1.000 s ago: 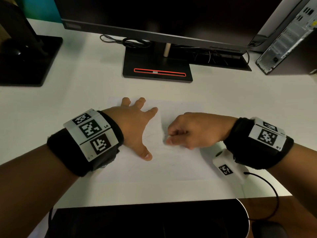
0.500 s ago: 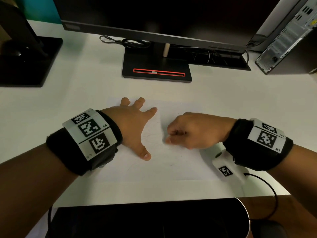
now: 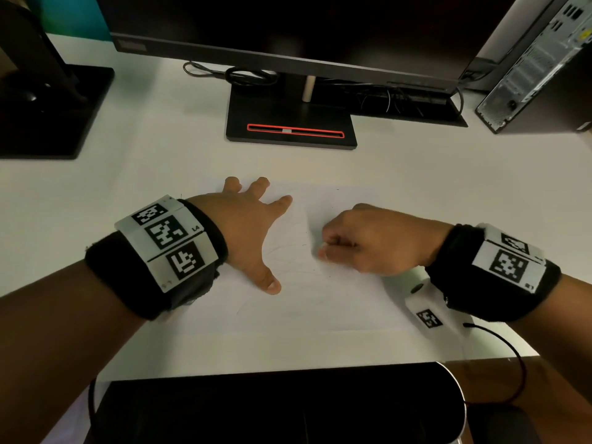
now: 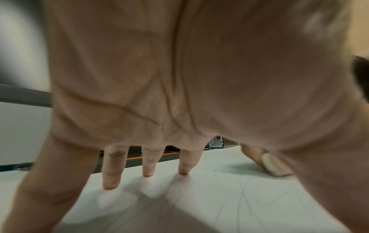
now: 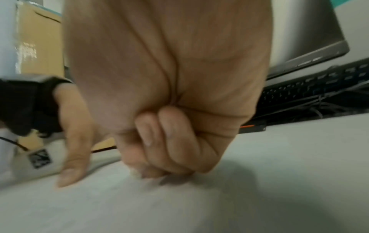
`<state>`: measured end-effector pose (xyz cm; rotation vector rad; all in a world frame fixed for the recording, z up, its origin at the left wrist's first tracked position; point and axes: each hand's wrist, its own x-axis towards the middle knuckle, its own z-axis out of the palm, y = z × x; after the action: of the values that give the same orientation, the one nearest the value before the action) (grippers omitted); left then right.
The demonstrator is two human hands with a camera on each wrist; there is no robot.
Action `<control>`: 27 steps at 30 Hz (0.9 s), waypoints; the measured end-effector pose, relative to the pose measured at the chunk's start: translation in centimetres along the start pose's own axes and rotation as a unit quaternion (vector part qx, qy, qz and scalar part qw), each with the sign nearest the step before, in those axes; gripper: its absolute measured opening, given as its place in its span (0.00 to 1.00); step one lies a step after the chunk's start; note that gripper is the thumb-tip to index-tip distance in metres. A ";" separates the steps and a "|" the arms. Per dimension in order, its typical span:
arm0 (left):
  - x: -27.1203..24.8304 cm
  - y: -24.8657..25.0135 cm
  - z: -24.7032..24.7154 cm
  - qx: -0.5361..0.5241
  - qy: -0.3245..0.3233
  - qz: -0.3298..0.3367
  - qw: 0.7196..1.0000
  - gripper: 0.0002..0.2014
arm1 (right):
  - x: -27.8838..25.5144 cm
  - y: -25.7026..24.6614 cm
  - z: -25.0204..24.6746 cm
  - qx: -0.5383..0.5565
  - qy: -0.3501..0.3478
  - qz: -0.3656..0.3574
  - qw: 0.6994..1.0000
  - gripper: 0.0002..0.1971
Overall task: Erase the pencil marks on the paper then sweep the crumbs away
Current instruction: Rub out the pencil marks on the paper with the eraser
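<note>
A white sheet of paper lies on the white desk, with faint grey pencil scribbles across its middle. My left hand lies flat on the sheet's left part, fingers spread and pressing down. My right hand is curled at the sheet's right part and pinches a small pale eraser between thumb and fingertips, its end down on the paper. In the right wrist view the eraser barely shows under the curled fingers.
A monitor on a black stand rises behind the paper, with cables beside it. A second black stand sits at the far left and a computer case at the far right. A dark chair back is at the near edge.
The right hand has shifted only slightly over the paper while rubbing with the eraser. The left hand stays planted on the sheet.
</note>
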<state>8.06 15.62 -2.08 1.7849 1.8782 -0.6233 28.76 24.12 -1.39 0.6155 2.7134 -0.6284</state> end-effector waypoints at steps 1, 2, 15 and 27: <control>0.0 0.0 0.0 -0.002 -0.001 0.000 1.000 0.72 | -0.1 -0.4 0.3 0.005 -0.021 -0.011 1.000 0.23; 0.0 0.0 0.0 -0.002 -0.002 0.000 1.000 0.72 | -0.3 -0.6 0.5 0.018 -0.044 -0.014 0.999 0.23; 0.1 0.1 -0.1 0.008 -0.001 -0.006 1.000 0.72 | -0.8 0.4 0.4 0.016 0.000 0.001 1.000 0.23; 0.2 0.0 0.1 0.009 0.003 -0.002 1.000 0.72 | -2.0 -1.1 1.5 0.021 -0.047 -0.060 0.997 0.23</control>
<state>8.06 15.72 -2.27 1.7965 1.8858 -0.6393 30.25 21.83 -1.53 0.4241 2.6699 -0.7265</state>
